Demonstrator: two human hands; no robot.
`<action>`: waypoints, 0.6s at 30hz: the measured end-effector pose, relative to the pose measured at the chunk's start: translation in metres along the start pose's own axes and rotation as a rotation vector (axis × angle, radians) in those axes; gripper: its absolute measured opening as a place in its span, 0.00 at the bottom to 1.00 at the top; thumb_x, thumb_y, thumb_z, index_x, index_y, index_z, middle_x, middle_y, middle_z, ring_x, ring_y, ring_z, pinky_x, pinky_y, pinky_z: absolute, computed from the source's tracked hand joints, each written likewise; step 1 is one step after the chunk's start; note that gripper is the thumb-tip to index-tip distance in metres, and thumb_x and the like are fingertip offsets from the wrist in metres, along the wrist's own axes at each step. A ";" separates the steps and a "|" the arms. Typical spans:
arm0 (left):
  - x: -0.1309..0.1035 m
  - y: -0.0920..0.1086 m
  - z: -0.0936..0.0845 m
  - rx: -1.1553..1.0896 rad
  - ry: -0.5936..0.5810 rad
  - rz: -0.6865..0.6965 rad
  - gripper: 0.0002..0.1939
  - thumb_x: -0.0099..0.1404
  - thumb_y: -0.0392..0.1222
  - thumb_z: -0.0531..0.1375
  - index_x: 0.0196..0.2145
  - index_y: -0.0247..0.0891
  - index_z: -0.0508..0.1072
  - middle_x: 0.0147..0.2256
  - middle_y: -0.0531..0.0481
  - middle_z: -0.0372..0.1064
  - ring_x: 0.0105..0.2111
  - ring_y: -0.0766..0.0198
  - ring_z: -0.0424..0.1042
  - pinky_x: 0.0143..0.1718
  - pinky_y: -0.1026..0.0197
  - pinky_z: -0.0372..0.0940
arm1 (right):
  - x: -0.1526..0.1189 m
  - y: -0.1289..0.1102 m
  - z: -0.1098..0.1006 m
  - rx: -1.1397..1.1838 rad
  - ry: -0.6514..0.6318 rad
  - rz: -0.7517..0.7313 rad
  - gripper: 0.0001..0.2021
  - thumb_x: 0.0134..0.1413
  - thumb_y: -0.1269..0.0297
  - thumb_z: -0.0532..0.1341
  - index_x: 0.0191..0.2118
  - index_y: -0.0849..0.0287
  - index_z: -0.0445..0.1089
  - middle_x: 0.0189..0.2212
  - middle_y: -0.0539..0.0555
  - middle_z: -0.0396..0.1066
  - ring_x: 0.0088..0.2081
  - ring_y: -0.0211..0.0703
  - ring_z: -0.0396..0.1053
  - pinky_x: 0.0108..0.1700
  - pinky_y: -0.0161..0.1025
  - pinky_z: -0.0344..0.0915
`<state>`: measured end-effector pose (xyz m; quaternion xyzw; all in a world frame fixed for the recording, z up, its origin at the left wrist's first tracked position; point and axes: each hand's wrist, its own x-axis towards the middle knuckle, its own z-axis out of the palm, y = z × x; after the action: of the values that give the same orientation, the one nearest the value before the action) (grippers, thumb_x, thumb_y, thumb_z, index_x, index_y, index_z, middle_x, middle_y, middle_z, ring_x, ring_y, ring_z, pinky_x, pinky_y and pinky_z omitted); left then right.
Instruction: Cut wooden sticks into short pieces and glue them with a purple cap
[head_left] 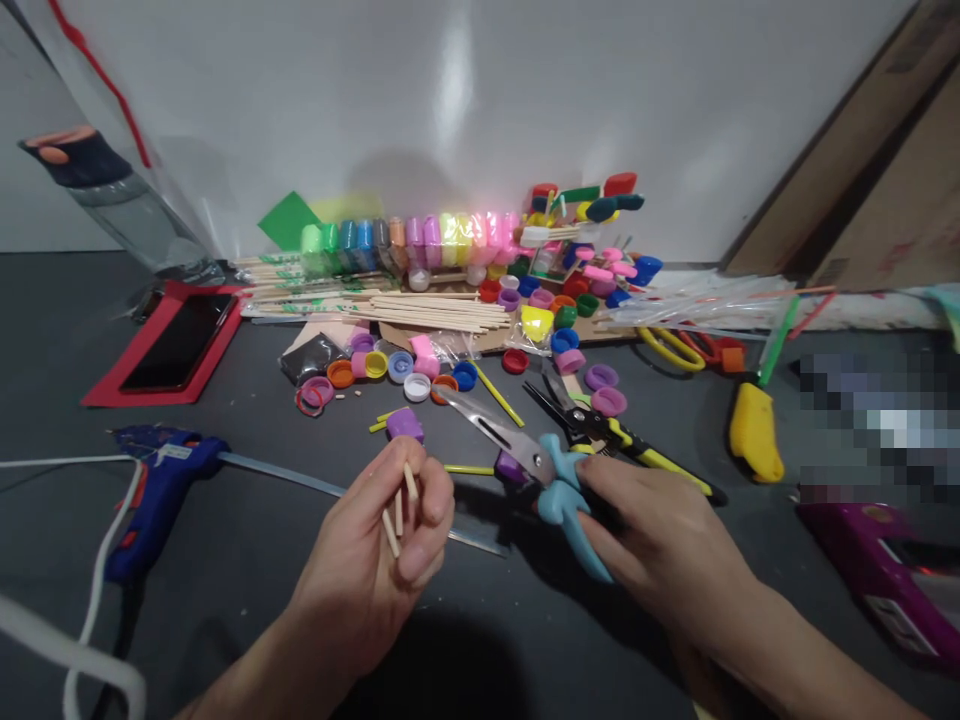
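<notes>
Sticks: short wooden sticks [399, 510], about 3, pinched in the left hand [375, 560] above the dark table [225, 620]; light, stiff, probably snap easily, best held mid-length.
Scissors: right hand [660, 540] grips the blue-handled scissors [525, 455], blades parted.
Hidden: stick count unsure behind fingers; handle loops covered; right edge blurred.

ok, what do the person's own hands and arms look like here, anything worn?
Both are bare. The left hand and its forearm show no glove, sleeve, watch or ring in view. The right hand is likewise ungloved, with a bare forearm running to the bottom edge and no wristband or jewellery visible. Fingernails are short and unpainted. No cables or markings on either arm.
</notes>
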<state>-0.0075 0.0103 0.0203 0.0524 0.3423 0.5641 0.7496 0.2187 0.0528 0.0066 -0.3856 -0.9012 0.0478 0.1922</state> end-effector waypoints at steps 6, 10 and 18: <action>0.007 0.002 0.005 -0.048 0.220 -0.010 0.12 0.72 0.32 0.48 0.33 0.34 0.69 0.29 0.45 0.74 0.24 0.65 0.76 0.17 0.70 0.67 | 0.001 0.004 -0.003 -0.157 0.001 0.113 0.11 0.61 0.63 0.54 0.30 0.57 0.68 0.21 0.53 0.73 0.21 0.44 0.70 0.24 0.37 0.57; 0.011 0.006 0.009 -0.175 0.240 0.008 0.13 0.73 0.37 0.48 0.38 0.31 0.71 0.35 0.40 0.75 0.38 0.54 0.79 0.40 0.50 0.77 | 0.002 0.001 -0.008 -0.182 0.019 0.146 0.09 0.60 0.63 0.55 0.31 0.56 0.69 0.22 0.52 0.76 0.22 0.44 0.72 0.23 0.37 0.57; 0.012 0.007 0.004 -0.129 0.167 0.046 0.11 0.70 0.29 0.51 0.43 0.29 0.73 0.42 0.37 0.76 0.44 0.54 0.79 0.47 0.50 0.75 | 0.005 -0.004 -0.005 -0.213 0.009 0.201 0.06 0.57 0.64 0.58 0.31 0.56 0.71 0.23 0.52 0.76 0.24 0.46 0.73 0.25 0.36 0.57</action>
<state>-0.0095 0.0249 0.0214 -0.0352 0.3652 0.6043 0.7073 0.2153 0.0533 0.0135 -0.4924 -0.8570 -0.0310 0.1485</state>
